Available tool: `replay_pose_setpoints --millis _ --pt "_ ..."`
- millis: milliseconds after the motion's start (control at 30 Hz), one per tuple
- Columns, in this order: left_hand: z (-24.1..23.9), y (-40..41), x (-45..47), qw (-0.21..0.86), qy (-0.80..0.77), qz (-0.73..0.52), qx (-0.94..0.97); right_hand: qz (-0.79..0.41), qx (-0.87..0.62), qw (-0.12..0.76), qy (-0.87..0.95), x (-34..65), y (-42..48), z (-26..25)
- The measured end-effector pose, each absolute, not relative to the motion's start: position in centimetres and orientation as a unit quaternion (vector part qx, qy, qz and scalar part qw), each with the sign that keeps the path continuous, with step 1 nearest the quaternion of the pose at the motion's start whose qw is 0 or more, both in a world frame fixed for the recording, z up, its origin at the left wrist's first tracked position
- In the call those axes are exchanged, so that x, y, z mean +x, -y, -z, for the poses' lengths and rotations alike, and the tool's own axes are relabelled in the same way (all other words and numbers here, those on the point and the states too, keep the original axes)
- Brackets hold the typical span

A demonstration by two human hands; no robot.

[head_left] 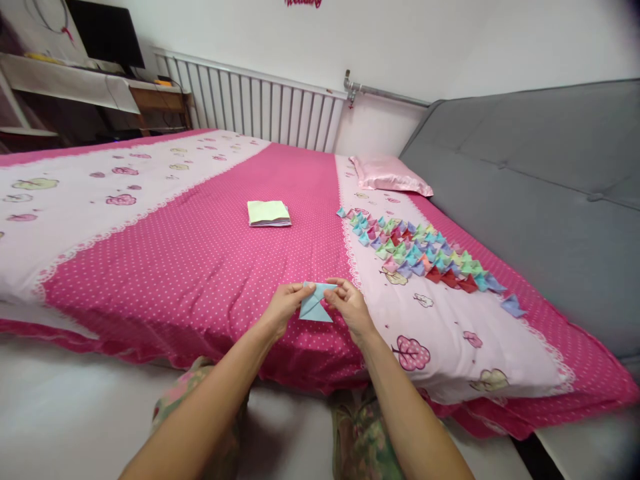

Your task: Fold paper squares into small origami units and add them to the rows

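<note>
A light blue sheet of folded paper [314,308] is held up between my two hands, just above the front edge of the bed. Creases run diagonally across it, and a notch shows on its right side. My left hand [287,303] pinches its upper left corner between thumb and fingers. At the upper right, my right hand [350,305] grips it the same way, thumb in front. Farther back on the pink dotted cover lies a stack of square paper [269,213], pale yellow on top. Rows of small folded paper boats [425,252] in many colours spread to the right.
The bed [200,240] has a pink and white cover. A pink pillow [391,175] lies near the grey padded headboard [530,173]. Behind stand a white radiator [250,100] and, at the far left, a desk [75,83] with a black monitor [107,37].
</note>
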State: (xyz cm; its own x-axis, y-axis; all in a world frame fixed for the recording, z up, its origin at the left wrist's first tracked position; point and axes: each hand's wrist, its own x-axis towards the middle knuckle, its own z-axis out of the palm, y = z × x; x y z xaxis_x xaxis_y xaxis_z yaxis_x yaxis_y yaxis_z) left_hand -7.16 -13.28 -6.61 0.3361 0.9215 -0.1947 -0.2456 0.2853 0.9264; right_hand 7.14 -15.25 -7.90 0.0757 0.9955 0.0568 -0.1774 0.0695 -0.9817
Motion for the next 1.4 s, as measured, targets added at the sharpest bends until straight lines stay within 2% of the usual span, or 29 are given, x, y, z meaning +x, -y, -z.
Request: replay_pose_setpoints --millis 233,533,733,867,1100,1300,1400 --pt "6.6 13.5 -6.8 0.679 -0.385 -0.423 0.460 -0.527 -0.464 0.569 0.428 6.3 15.1 8.7" --pt "6.6 13.0 -7.1 0.578 -0.435 -0.465 0.510 -0.551 -0.462 0.557 0.414 6.8 15.2 8.4" --pt "6.6 12.8 -7.4 0.607 -0.416 -0.448 0.508 -0.572 -0.436 0.557 0.414 6.9 15.3 8.2" --pt "6.6 12.9 -7.5 0.623 -0.402 -0.432 0.512 -0.539 -0.454 0.594 0.388 7.1 15.3 8.0" --pt "6.8 12.8 -7.4 0.642 -0.403 -0.418 0.500 -0.528 -0.475 0.596 0.375 7.6 15.0 8.1" --pt "6.7 12.7 -7.4 0.627 -0.389 -0.406 0.539 -0.517 -0.484 0.604 0.365 7.7 15.0 8.0" --pt "6.9 12.6 -7.6 0.579 -0.381 -0.394 0.603 -0.508 -0.499 0.610 0.348 7.8 14.9 7.9"
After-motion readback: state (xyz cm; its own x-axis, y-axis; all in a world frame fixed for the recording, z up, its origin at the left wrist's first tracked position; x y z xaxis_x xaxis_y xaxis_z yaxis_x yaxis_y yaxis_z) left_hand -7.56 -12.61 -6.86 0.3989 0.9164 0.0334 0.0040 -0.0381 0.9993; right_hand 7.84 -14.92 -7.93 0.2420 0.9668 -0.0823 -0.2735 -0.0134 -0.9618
